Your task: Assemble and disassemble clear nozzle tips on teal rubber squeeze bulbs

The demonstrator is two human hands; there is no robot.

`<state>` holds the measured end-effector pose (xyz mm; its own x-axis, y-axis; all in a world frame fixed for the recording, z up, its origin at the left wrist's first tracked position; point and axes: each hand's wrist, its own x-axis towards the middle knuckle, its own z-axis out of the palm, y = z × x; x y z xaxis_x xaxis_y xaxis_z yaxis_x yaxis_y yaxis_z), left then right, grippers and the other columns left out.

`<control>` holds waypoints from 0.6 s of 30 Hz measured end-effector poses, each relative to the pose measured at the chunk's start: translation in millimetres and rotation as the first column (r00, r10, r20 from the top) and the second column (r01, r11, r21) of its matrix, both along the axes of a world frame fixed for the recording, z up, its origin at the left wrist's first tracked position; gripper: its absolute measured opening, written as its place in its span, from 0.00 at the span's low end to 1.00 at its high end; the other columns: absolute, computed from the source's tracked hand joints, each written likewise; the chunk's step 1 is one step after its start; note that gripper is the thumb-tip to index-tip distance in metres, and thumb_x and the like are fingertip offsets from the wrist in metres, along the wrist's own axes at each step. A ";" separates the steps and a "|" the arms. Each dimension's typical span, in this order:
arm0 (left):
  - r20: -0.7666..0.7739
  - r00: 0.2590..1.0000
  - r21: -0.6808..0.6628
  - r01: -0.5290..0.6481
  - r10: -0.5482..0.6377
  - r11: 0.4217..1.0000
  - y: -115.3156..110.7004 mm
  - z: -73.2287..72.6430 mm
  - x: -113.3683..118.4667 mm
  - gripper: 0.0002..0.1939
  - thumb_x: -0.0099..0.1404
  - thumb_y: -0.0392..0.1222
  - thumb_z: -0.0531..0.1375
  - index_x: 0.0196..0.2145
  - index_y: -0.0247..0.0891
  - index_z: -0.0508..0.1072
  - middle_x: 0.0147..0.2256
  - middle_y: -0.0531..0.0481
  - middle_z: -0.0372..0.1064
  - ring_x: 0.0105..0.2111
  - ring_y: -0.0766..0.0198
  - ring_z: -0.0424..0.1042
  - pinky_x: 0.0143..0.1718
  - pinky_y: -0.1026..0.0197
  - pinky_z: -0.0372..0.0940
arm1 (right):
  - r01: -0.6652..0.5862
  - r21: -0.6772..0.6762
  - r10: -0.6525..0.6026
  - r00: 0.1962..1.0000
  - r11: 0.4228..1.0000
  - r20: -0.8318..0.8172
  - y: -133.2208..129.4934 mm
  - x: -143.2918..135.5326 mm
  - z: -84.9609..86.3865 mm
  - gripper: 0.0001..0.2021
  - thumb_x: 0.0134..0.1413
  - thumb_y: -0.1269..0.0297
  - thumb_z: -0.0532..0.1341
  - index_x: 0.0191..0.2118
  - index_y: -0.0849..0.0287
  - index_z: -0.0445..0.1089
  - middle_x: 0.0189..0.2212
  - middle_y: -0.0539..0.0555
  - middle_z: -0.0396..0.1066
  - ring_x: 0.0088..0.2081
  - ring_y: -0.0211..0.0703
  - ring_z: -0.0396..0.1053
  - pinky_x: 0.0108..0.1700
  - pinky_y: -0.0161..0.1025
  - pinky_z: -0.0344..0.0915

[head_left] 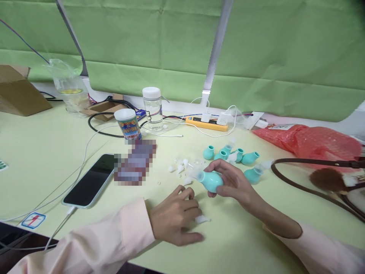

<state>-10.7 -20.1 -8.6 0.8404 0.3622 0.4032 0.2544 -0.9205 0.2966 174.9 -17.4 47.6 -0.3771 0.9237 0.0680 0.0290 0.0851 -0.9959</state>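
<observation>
My right hand (pixel 229 182) is wrapped around a glossy teal rubber bulb (pixel 211 182), its neck facing left. A translucent part (pixel 194 171) shows at that neck, blurred, and I cannot tell whether it is attached. Lower on the table, my left hand (pixel 178 217) has its fingers bent and apart, with the thumb stretched out. By its index finger lies a small white piece (pixel 202 219); whether they touch is unclear. Several loose white pieces (pixel 180 167) lie beyond my left hand. More teal bulbs (pixel 209 152) stand behind my right hand, some with translucent tips.
To the left lie a phone (pixel 89 180) on a cable and a blurred-out flat object (pixel 135 163). Behind are a paper tub (pixel 128 123), a water bottle (pixel 153 110) and a yellow power strip (pixel 207 123). On the right are a red plastic bag (pixel 313 142) and a brown strap (pixel 288 182).
</observation>
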 end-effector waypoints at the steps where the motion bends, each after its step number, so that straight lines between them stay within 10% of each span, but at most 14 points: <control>1: 0.006 1.000 -0.013 -0.002 0.002 1.000 -1.5 -1.5 1.0 0.12 0.54 0.47 0.57 0.29 0.34 0.67 0.25 0.47 0.66 0.34 0.59 0.59 0.35 0.57 0.55 | -0.017 -0.029 0.016 1.000 0.999 -0.024 -0.1 -1.1 -1.7 0.14 0.36 0.74 0.55 0.35 0.57 0.58 0.29 0.48 0.60 0.24 0.35 0.64 0.26 0.36 0.65; 7: 0.288 0.931 -0.340 -0.121 0.225 0.933 -2.3 4.1 1.6 0.07 0.53 0.33 0.55 0.32 0.34 0.67 0.28 0.48 0.69 0.30 0.64 0.64 0.31 0.63 0.61 | -0.162 -0.164 0.149 0.985 0.973 -0.084 -1.4 -5.4 -14.3 0.16 0.36 0.75 0.49 0.36 0.58 0.59 0.19 0.47 0.62 0.23 0.37 0.63 0.27 0.38 0.63; 11: 0.378 0.700 -0.734 -0.173 0.606 0.657 9.4 19.4 -6.2 0.11 0.57 0.37 0.54 0.38 0.34 0.68 0.37 0.45 0.70 0.37 0.61 0.68 0.38 0.62 0.63 | -0.100 -0.184 0.089 0.994 0.978 -0.066 -4.3 -9.0 -23.1 0.08 0.40 0.71 0.50 0.31 0.59 0.58 0.16 0.46 0.57 0.20 0.35 0.59 0.22 0.33 0.59; 18: 0.371 0.690 -0.926 0.222 0.621 0.307 17.9 20.7 -9.7 0.11 0.56 0.41 0.57 0.36 0.33 0.69 0.38 0.43 0.71 0.37 0.60 0.70 0.44 0.58 0.61 | -0.090 -0.113 0.117 0.957 0.990 0.264 -10.5 -17.0 -30.6 0.12 0.52 0.57 0.51 0.25 0.59 0.56 0.21 0.45 0.53 0.22 0.32 0.54 0.25 0.30 0.54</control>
<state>-20.4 -2.2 12.2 0.3824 0.9240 0.0066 -0.2333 0.0896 0.9683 157.9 -27.9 17.0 -0.4627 0.8755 -0.1390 0.2939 0.0036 -0.9558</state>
